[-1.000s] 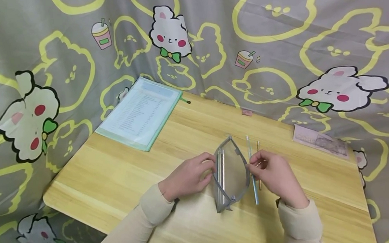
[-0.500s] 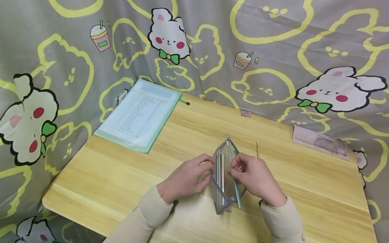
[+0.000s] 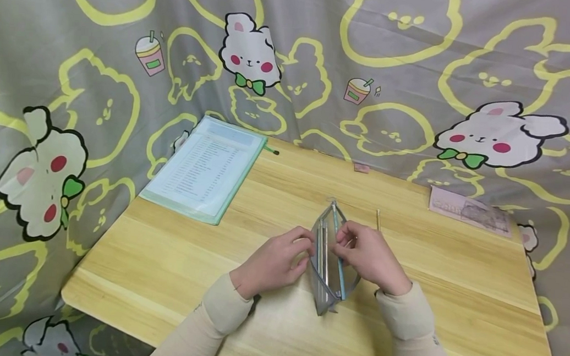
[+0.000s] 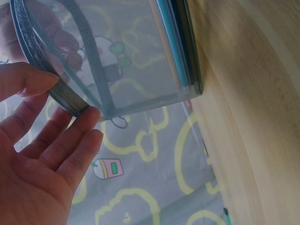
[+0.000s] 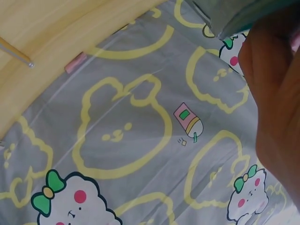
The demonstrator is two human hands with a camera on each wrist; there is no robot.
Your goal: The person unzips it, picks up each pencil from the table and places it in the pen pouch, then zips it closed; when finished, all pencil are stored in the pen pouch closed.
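Note:
A grey mesh zip pouch (image 4: 131,65) stands with its mouth spread on the table. My left hand (image 3: 274,260) pinches its zipped rim between thumb and fingers, as the left wrist view shows closely. Several pencils (image 3: 324,247) lean inside along the left wall. My right hand (image 3: 371,256) is at the mouth, thumb and fingertips pinching a light-blue pencil (image 3: 342,281) that lies lengthwise within the opening. In the right wrist view the right hand (image 5: 276,93) covers its own fingertips. A gold-coloured pencil (image 3: 378,220) lies on the table behind the right hand, partly hidden by it.
A green-edged clear folder with a printed sheet (image 3: 203,167) lies at the back left, a green pencil (image 3: 272,150) poking out beside it. Along the back edge are a small pink eraser-like block (image 3: 362,168) and a pink banknote-like paper (image 3: 471,210). A patterned curtain (image 3: 290,106) borders the table.
My right hand has picked the light-blue pencil off the table and moved it left into the pouch's mouth, its near end now lower inside the rim. My left hand keeps its grip.

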